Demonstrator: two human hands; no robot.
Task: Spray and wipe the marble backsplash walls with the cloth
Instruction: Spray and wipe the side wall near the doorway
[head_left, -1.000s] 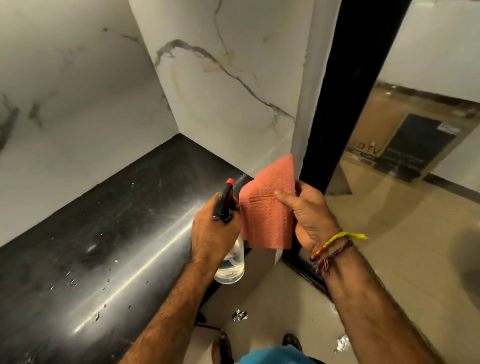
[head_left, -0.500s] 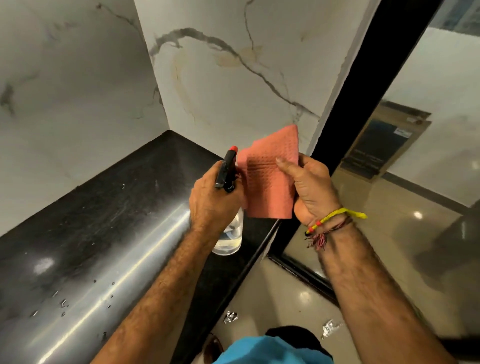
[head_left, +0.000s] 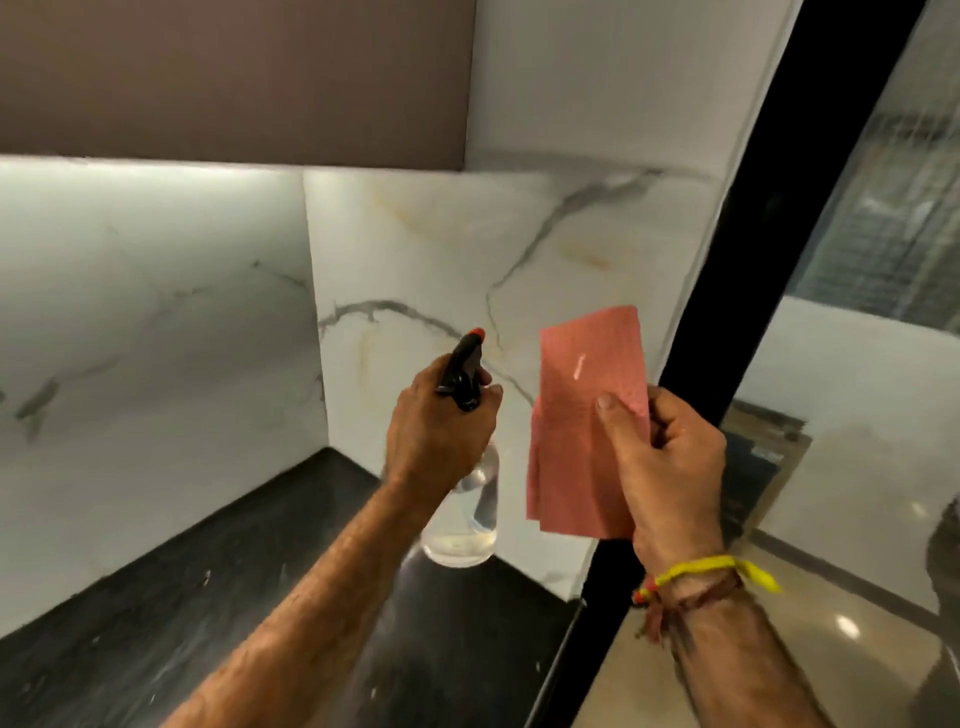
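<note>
My left hand (head_left: 439, 434) grips a clear spray bottle (head_left: 465, 525) by its black trigger head with an orange nozzle tip, held above the black countertop (head_left: 156, 597) and pointing at the right marble backsplash wall (head_left: 467, 249). My right hand (head_left: 670, 462) pinches a folded pink cloth (head_left: 587, 415), thumb on its front, holding it upright just right of the bottle. A second marble wall (head_left: 156, 338) with grey veins meets the first at a corner on the left.
A brown upper cabinet (head_left: 234, 78) hangs above the backsplash with a light strip under it. A black vertical frame (head_left: 727, 312) borders the right wall's end. Beyond it are a glossy floor (head_left: 831, 649) and a cardboard box (head_left: 763, 467).
The view has tilted upward, bringing the upper cabinet into sight. Both hands have risen from near the counter edge toward the right marble wall, the bottle and cloth still held.
</note>
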